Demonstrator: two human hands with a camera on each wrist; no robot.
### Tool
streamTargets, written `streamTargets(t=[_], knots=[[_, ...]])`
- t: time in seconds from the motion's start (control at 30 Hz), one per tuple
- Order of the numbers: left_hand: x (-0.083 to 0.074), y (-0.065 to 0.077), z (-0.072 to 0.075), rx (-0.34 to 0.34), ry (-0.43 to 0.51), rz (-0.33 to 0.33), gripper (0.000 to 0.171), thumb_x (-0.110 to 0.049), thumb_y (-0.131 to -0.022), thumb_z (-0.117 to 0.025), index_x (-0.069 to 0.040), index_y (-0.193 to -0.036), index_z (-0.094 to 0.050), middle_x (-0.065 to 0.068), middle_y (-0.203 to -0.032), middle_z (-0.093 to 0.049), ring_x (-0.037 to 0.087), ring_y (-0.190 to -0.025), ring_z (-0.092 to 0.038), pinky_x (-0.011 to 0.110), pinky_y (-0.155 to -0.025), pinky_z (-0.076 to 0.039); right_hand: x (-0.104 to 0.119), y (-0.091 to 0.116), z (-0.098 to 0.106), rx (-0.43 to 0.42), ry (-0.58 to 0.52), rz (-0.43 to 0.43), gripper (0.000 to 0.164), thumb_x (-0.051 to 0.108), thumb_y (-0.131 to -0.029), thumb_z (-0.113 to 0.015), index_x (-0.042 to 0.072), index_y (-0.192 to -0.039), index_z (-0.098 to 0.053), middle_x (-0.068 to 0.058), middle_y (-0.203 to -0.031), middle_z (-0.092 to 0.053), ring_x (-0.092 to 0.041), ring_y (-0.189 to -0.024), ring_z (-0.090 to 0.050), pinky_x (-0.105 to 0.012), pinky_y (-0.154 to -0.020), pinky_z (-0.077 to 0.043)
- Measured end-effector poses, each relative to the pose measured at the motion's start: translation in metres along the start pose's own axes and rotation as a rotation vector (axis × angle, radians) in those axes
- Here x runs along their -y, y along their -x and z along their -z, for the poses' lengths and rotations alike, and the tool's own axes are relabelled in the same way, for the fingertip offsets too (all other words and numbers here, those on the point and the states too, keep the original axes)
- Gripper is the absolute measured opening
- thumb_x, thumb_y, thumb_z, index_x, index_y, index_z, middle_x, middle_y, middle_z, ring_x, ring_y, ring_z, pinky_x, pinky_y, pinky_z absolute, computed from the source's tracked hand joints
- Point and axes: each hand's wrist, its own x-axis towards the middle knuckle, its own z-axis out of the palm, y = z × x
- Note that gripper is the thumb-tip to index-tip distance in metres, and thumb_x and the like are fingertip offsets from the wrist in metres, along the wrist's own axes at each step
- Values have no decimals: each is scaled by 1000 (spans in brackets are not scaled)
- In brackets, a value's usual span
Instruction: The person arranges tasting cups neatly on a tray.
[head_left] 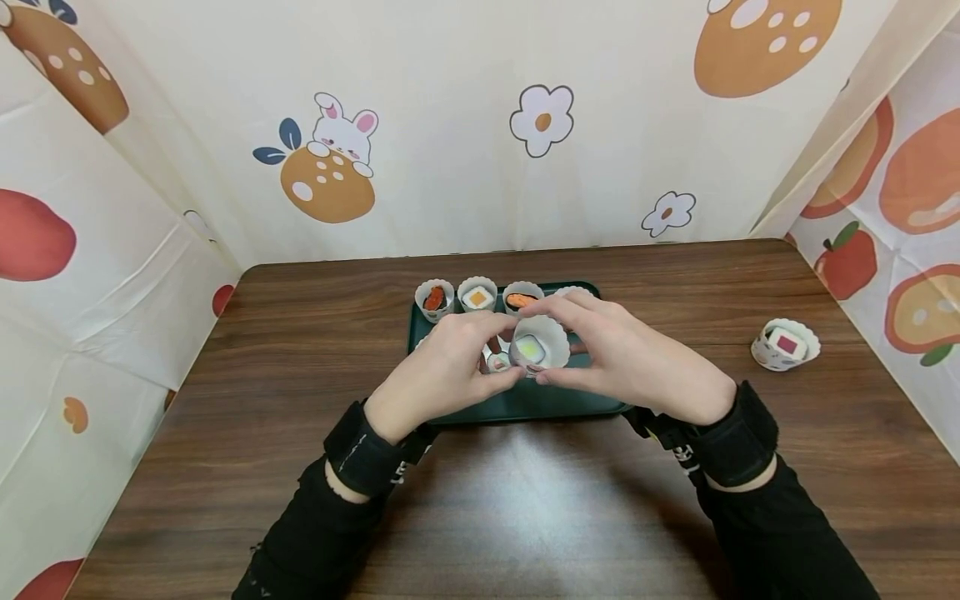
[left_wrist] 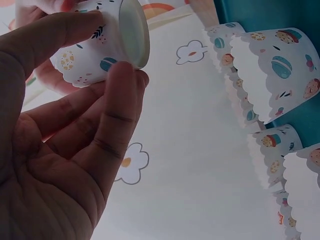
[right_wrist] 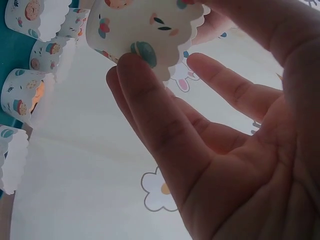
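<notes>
A white paper baking cup with a scalloped rim is held between both hands above the dark green tray. Inside it lies a small white block with a yellow-green centre. My left hand grips the cup from the left, thumb on its printed wall and fingertips near its base in the left wrist view. From the right, my right hand grips it too, with fingertips against the wall. Partly behind the left hand, another cup's filling shows on the tray.
Along the tray's back edge stand several similar cups, among them one with a red-orange topping, one with an orange-centred white block and one with an orange topping. Far right on the wooden table stands a cup with a red-centred block.
</notes>
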Motion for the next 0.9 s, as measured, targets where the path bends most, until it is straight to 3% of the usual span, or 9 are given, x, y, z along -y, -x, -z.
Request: streamTargets(t=[0.4,0.9], knots=[[3,0,3,-4,39,27,45,-8,-90,-84,-2,-132,-70,5,-105,-75,17,-84,-72,19,-68,-57,-2,0,1,-26,7,58,71,-1,-86,-88,15,-149,-58,-10,-142,-61,-23,-124,-64,-27,-89,-64],[3,0,4,-8,95,52,58,-7,-88,-85,0,-141,-63,10,-116,-75,20,-89,-75,16,-71,-59,-5,-2,0,-26,-36,15,68,-3,-87,-85,13,-148,-59,-8,-134,-63,-20,-114,-68,-25,-87,-64]])
